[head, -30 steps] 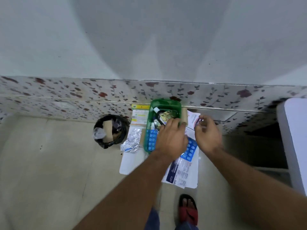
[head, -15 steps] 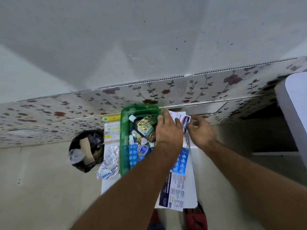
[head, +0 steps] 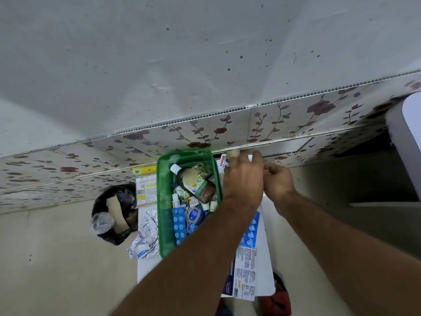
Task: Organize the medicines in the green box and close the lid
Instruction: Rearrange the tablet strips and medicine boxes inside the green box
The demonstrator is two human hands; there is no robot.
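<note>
The green box (head: 164, 201) stands open on a white board by the wall. Inside it lie a brown syrup bottle (head: 196, 184), a blue blister strip (head: 178, 224), a blue-capped jar (head: 195, 215) and several small tubes. My left hand (head: 243, 181) hovers over the box's far right rim, its fingertips closed on a beige roll (head: 232, 153). A white carton (head: 221, 162) shows partly behind that hand. My right hand (head: 276, 184) is pressed against the left one with curled fingers; whatever is in them is hidden.
Left of the box are a black bin bag (head: 114, 215) with cardboard in it, a yellow-white carton (head: 145, 185) and crumpled silver foils (head: 145, 238). Under my left arm lie another blue blister strip (head: 250, 233) and a printed leaflet (head: 243, 274). A floral wall panel runs behind, and white furniture (head: 410, 137) stands at the right.
My left hand has slid from the box's right side to its far right corner, with the beige roll now at its fingertips. My right hand has closed in against it.
</note>
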